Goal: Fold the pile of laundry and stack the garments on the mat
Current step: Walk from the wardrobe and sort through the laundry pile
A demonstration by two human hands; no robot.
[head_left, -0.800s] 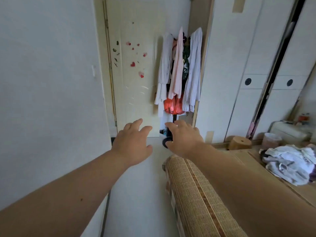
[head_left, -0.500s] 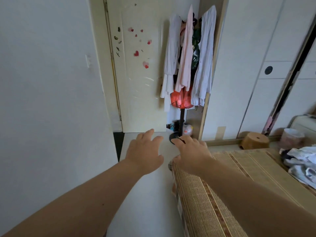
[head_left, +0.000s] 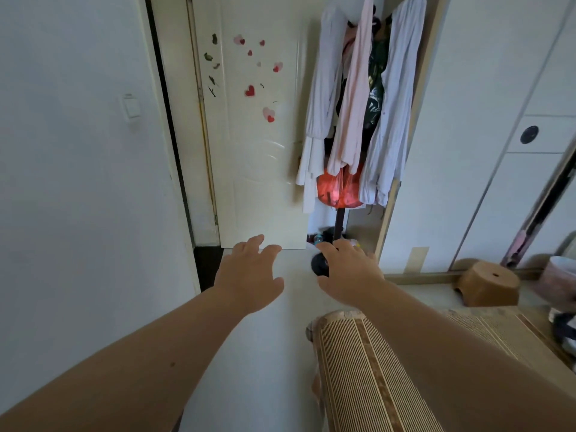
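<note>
A woven bamboo mat covers the bed at the lower right, its edge draped over the bed's corner. Only a sliver of the laundry pile shows at the far right edge. My left hand is stretched forward over the floor, fingers spread and holding nothing. My right hand reaches forward beside it, above and beyond the mat's corner, fingers relaxed and empty. Neither hand touches the mat or any garment.
A cream door with heart stickers stands ahead. Shirts and a red bag hang on a coat rack whose dark base sits behind my right hand. A brown stool and a pinkish bin stand by the white wardrobe.
The view has swung left and up, so the laundry pile slid nearly out of sight. Both hands stay stretched forward and empty; the right one now hovers beyond the mat's corner.
</note>
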